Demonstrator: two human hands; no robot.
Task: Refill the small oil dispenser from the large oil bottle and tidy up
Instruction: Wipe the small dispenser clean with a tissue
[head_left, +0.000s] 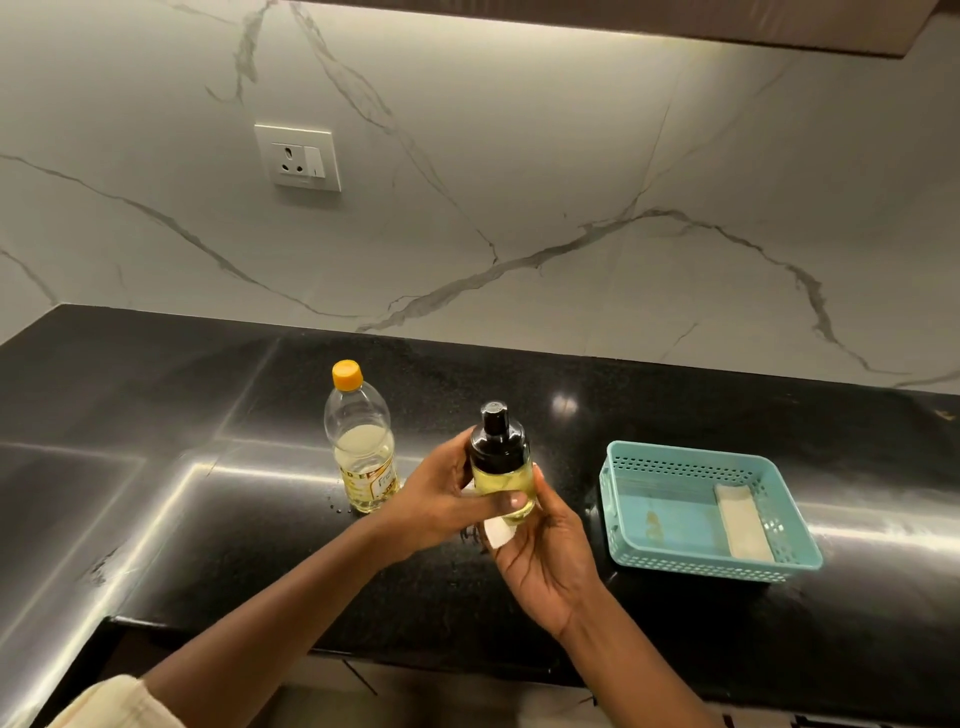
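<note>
1. We hold the small oil dispenser (501, 467) upright in the air with both hands, above the counter (208, 545) and between the large oil bottle (361, 447) and the teal basket (696, 564).
2. Our left hand (441, 499) grips it from the left, its fingers (498, 501) curled round the glass with the thumb across the front.
3. Our right hand (545, 556) cups it from below and the right, fingers wrapped loosely round the base. A white wipe (497, 531) shows under the dispenser, and we cannot tell which hand pinches it.
4. The dispenser shows yellow oil up to near its black pump top (496, 431), which is fitted on, so we judge the pouring done.
5. The large oil bottle stands on the counter with its yellow cap (347, 374) on, roughly a third full, so recapping looks done too.
6. What seems left is the tidying: wiping the glass, then setting the dispenser down, perhaps in the basket, where a folded cloth (743, 525) lies along the right side.
7. A few small specks lie on the counter by the bottle's base; they may need wiping.
</note>
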